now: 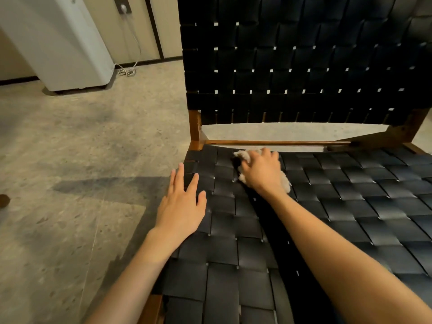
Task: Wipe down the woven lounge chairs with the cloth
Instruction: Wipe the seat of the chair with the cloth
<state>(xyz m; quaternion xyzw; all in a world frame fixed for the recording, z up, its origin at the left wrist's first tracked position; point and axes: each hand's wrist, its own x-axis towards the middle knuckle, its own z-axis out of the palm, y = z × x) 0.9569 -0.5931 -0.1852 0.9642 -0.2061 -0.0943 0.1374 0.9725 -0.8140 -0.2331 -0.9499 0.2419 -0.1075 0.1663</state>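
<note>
The right hand (260, 170) curls round the fluffy cloth (243, 155) and presses it on the far left of the chair (350, 197) seat to rub it clean, while the left hand (181, 205) lies flat and open near the seat's left edge, likely for leaning.

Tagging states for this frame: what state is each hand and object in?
left hand: flat, fingers straight, on the seat's left edge.
right hand: grips the cloth.
cloth: bunched, pressed on seat near rear rail.
cord: plugged into wall socket, slack coiled on floor.
</note>
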